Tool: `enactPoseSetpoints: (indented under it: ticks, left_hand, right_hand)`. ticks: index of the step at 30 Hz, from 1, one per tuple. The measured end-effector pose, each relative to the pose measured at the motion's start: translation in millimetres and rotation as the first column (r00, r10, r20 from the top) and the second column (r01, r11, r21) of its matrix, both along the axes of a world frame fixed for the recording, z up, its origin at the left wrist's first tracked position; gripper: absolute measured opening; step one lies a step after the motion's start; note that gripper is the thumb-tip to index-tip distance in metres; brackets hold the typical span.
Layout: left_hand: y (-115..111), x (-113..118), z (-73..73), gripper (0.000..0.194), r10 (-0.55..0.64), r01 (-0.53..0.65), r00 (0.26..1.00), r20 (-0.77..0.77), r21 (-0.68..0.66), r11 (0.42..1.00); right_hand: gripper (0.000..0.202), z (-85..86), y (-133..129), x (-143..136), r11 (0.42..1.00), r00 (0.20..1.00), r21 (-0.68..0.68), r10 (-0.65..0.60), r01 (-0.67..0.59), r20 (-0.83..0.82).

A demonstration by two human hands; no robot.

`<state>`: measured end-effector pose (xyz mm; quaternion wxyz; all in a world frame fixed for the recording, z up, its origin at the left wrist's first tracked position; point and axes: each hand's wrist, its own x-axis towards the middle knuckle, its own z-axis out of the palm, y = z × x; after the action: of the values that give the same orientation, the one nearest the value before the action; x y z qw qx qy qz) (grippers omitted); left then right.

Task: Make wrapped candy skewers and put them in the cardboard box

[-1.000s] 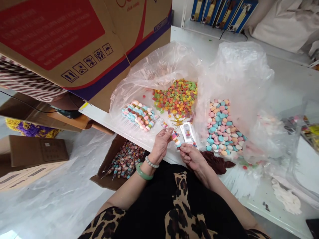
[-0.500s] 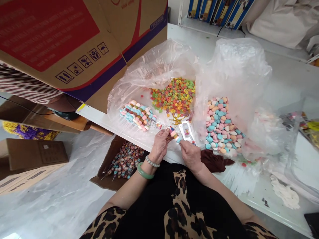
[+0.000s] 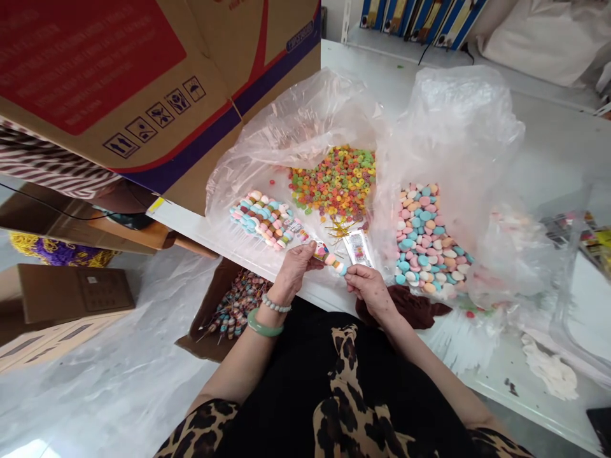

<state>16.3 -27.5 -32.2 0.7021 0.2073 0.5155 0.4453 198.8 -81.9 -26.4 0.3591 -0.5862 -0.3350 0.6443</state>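
Between my hands stretches a short string of candies (image 3: 335, 263) in pastel pink, orange, white and blue. My left hand (image 3: 300, 262) pinches its far end, where a small colourful label (image 3: 321, 250) shows beside the fingertips. At the blue end, my right hand (image 3: 368, 285) is closed on the string with thumb and fingers. Just beyond lie a white printed packet (image 3: 358, 247) and gold twist ties (image 3: 338, 228). Rows of strung candies (image 3: 262, 218) rest on the plastic sheet to the left.
Loose ring candies (image 3: 337, 181) and pastel round candies (image 3: 422, 238) lie on clear plastic (image 3: 305, 114). A large carton (image 3: 210, 57) stands at the left. Below the table edge, an open box (image 3: 203, 318) holds finished-looking candy strings. A brown cloth (image 3: 413, 305) sits beside my right wrist.
My left hand has shifted left, away from the right hand, and more of the candy string and label shows. The right hand has moved slightly right.
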Motion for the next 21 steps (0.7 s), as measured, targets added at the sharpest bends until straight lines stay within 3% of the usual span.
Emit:
enactPoseSetpoints:
  ticks: [4,9,16,21]
  left_hand:
    - [-4,6,1.4,0.04,-0.038,0.039,0.994,0.1,-0.001,0.999]
    - [-5,8,-0.1,0.031,0.054,-0.051,0.982,0.184,-0.018,0.999]
    - [-6,12,-0.7,0.038,-0.01,0.008,0.994,0.105,0.019,1.0]
    - [-4,4,-3.4,0.045,-0.112,0.112,0.992,0.057,0.008,0.994]
  right_hand:
    - [0.016,-2.5,-1,-2,0.999,0.998,0.045,0.017,-0.02,0.064]
    - [0.014,-6.1,-4,2,0.998,0.998,0.062,0.003,-0.007,0.066]
    - [0.014,-3.4,-1,-4,0.997,0.998,0.072,-0.028,0.025,0.048]
    - [0.018,-1.3,0,-2,0.998,0.996,0.02,-0.054,0.055,-0.075]
